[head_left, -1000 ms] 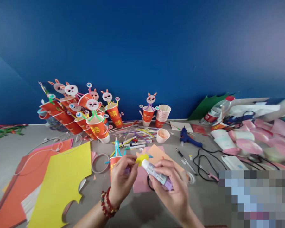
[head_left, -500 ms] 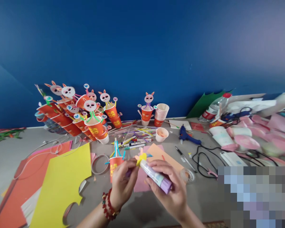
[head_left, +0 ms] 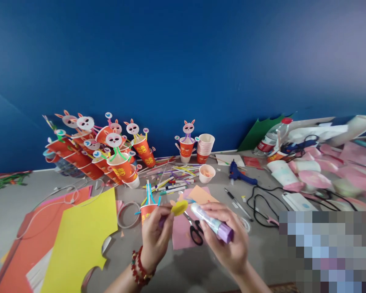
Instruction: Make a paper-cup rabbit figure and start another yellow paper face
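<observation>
My left hand [head_left: 155, 238], with a red bead bracelet at the wrist, pinches a small yellow paper disc [head_left: 179, 208] on a thin purple stick. My right hand [head_left: 228, 242] is closed round a glue stick [head_left: 212, 223] with a purple base; its tip points at the disc with a small gap between them. Just behind my left hand stands a red paper cup [head_left: 147, 211] with blue strips poking out. Black-handled scissors [head_left: 196, 232] lie on pink paper [head_left: 180, 234] under my hands.
Yellow paper sheet [head_left: 79, 240] and orange sheets lie at left. Red cups with rabbit faces [head_left: 110, 156] cluster at the back left, a cup stack [head_left: 205, 147] at centre back. A blue glue gun [head_left: 239, 175], black cables, a pen [head_left: 238, 203] and pink packets [head_left: 311, 177] fill the right.
The glue stick's tip has come off the yellow disc and drawn back to the right. The scissors under my hands now show.
</observation>
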Motion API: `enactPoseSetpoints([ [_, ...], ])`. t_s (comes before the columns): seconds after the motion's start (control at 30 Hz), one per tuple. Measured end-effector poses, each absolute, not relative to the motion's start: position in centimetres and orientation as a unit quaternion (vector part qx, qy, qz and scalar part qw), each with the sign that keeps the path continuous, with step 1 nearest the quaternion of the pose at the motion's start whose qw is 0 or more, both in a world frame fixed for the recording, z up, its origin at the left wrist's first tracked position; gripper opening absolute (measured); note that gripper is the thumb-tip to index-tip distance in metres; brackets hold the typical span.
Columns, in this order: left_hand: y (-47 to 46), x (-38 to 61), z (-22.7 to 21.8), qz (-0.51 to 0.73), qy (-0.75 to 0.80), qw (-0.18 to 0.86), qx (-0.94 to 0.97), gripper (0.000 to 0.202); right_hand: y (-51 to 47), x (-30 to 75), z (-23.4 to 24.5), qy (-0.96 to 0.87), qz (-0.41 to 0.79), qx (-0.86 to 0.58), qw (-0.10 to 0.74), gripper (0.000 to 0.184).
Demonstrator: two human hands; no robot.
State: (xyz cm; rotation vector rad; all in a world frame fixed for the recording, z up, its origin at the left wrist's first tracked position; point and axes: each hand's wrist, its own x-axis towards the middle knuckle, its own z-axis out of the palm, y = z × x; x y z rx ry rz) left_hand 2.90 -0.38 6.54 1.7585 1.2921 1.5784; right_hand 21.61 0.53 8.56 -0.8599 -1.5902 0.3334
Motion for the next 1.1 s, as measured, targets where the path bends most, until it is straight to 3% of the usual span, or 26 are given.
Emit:
enactPoseSetpoints([
  [0.27, -0.6, 3.4, 6.6, 0.561, 0.428, 0.338, 0.623, 0.020, 0.6, 20.2, 8.7, -0.714, 0.192, -0.327, 0.589, 0.026],
  [1.1, -0.4, 3.6, 4.8, 0.568, 0.403, 0.400, 0.596, 0.019, 1.2, 20.7, 8.9, -0.709, 0.193, -0.357, 0.577, 0.021],
])
